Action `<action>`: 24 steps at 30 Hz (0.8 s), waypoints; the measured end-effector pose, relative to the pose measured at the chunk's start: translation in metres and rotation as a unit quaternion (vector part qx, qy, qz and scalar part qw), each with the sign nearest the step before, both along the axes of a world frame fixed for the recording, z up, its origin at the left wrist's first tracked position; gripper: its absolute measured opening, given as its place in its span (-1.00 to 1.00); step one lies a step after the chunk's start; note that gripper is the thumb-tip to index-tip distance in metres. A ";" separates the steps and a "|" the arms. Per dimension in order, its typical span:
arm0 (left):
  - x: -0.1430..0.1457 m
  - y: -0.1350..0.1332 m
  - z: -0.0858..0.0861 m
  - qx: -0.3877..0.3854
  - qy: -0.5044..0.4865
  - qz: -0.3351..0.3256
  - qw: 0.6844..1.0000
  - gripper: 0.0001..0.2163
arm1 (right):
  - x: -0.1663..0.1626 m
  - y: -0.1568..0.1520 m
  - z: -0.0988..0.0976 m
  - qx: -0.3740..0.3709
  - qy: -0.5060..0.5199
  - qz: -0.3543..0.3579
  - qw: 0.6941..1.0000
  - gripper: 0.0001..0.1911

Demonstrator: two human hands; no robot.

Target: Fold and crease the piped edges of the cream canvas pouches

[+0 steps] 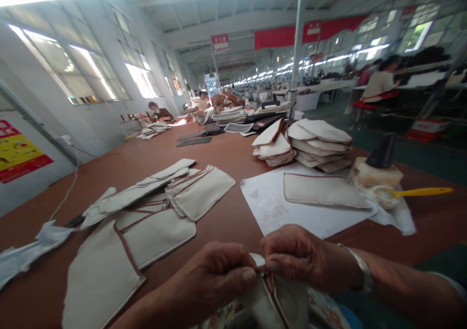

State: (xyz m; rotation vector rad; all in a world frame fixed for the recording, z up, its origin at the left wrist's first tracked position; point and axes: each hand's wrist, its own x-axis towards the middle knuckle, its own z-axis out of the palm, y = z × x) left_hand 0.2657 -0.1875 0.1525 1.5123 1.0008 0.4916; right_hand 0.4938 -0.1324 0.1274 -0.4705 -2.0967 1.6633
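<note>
A cream, brown-trimmed piece (290,297) hangs, its top pinched by left hand (219,273) and right hand (304,258).

Past the left grip (226,268), bare surface (225,219) is stretching between fanned panels (206,193) and paper (268,212). Stacked panels (317,142) are blocking farther right.

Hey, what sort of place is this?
Probably a sewing factory: your left hand and right hand hold a pale, brown-trimmed piece, stacks of similar ones lie on the brown table, and another person sits farther off at the right.
</note>
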 end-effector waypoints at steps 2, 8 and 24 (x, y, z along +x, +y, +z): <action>0.000 0.000 0.005 0.026 0.014 0.002 1.000 -0.60 | -0.001 0.004 0.006 0.060 0.002 0.007 0.998 -0.54; -0.017 0.018 -0.009 0.012 -0.014 -0.048 0.999 -0.46 | 0.004 0.024 0.023 0.075 0.063 -0.010 0.995 -0.59; -0.010 0.042 0.014 0.106 0.139 -0.025 0.984 -0.78 | -0.040 0.044 0.019 0.236 -0.128 -0.040 0.962 -0.42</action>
